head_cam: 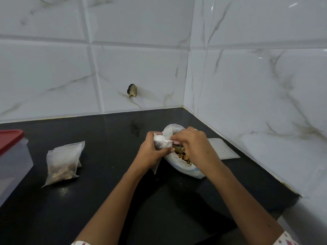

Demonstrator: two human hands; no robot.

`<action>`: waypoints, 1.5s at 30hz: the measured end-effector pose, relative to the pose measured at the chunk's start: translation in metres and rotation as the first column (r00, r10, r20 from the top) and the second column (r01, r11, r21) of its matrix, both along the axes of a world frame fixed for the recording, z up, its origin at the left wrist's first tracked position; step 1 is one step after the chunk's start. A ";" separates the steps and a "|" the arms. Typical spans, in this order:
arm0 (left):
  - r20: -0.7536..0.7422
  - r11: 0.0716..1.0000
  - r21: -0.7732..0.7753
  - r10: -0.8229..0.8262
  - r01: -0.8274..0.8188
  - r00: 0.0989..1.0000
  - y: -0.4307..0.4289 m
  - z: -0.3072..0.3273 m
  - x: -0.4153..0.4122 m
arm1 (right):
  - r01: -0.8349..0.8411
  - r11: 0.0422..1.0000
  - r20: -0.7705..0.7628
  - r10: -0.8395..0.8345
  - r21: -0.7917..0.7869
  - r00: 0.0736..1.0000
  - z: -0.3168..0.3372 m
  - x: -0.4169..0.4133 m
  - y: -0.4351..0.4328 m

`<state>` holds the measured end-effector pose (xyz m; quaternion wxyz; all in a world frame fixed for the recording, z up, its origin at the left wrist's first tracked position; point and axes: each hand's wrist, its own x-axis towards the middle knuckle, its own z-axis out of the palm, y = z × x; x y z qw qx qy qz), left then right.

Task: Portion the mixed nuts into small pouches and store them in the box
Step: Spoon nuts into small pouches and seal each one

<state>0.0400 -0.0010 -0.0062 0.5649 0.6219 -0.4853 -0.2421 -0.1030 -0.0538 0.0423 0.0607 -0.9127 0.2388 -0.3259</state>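
Observation:
A big clear bag of mixed nuts lies open on the black counter near the corner. My left hand grips a small clear pouch at the bag's left edge. My right hand pinches a white spoon whose bowl is at the pouch's mouth. A filled pouch with nuts in its bottom lies on the counter to the left. The clear storage box with a red lid stands at the far left edge.
A flat white sheet lies on the counter behind the big bag, close to the right wall. Marble-look tiled walls close the back and right sides, with a chipped hole in the back wall.

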 end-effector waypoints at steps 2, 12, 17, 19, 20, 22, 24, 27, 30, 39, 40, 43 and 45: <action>0.011 1.000 -0.011 0.015 -0.015 1.000 0.000 0.000 0.000 | -0.024 0.985 -0.005 0.023 -0.173 1.000 -0.005 0.000 -0.002; 0.002 0.998 -0.026 0.062 -0.062 0.998 0.002 0.002 -0.001 | 0.057 0.971 0.185 -0.102 0.233 0.977 0.004 -0.010 -0.005; 0.011 0.998 0.005 0.068 -0.068 0.998 0.001 0.003 -0.002 | 0.206 0.859 0.186 -0.325 0.469 0.927 0.005 -0.017 -0.021; 0.011 0.998 0.015 0.067 -0.067 0.998 0.001 0.003 -0.003 | 0.299 0.866 0.065 -0.352 0.401 0.934 -0.003 -0.013 -0.024; 0.013 0.998 0.023 0.065 -0.065 0.998 0.001 0.004 -0.003 | 0.352 0.871 -0.013 -0.370 0.342 0.929 -0.007 -0.009 -0.025; 0.026 0.997 0.041 0.068 -0.069 0.997 0.001 0.004 -0.004 | 0.456 0.863 -0.201 -0.418 0.219 0.886 -0.013 0.000 -0.025; 0.040 0.996 0.040 0.074 -0.075 0.996 0.000 0.002 -0.004 | 0.529 0.839 -0.355 -0.461 0.124 0.813 -0.015 0.008 -0.026; 0.048 0.995 0.031 0.092 -0.093 0.995 -0.002 -0.001 -0.005 | 0.539 0.839 -0.424 -0.463 0.072 0.778 -0.012 0.015 -0.024; 0.044 0.995 0.019 0.100 -0.101 0.994 -0.003 -0.003 -0.007 | 0.514 0.854 -0.424 -0.437 0.083 0.793 -0.009 0.017 -0.025; -0.023 0.987 -0.070 0.145 -0.146 0.989 0.000 0.001 -0.003 | 0.018 0.847 0.020 -0.034 0.532 0.999 0.016 0.031 -0.008; -0.032 0.984 -0.073 0.163 -0.165 0.986 0.001 0.002 0.000 | -0.008 0.837 -0.032 0.031 0.547 0.999 0.016 0.034 -0.006; -0.049 0.977 -0.070 0.199 -0.202 0.979 0.002 0.005 0.009 | -0.031 0.852 -0.101 0.098 0.522 0.990 0.015 0.047 -0.008; -0.063 0.979 -0.056 0.191 -0.194 0.980 0.004 0.006 0.016 | -0.071 0.795 -0.011 0.097 0.602 0.995 0.013 0.058 -0.011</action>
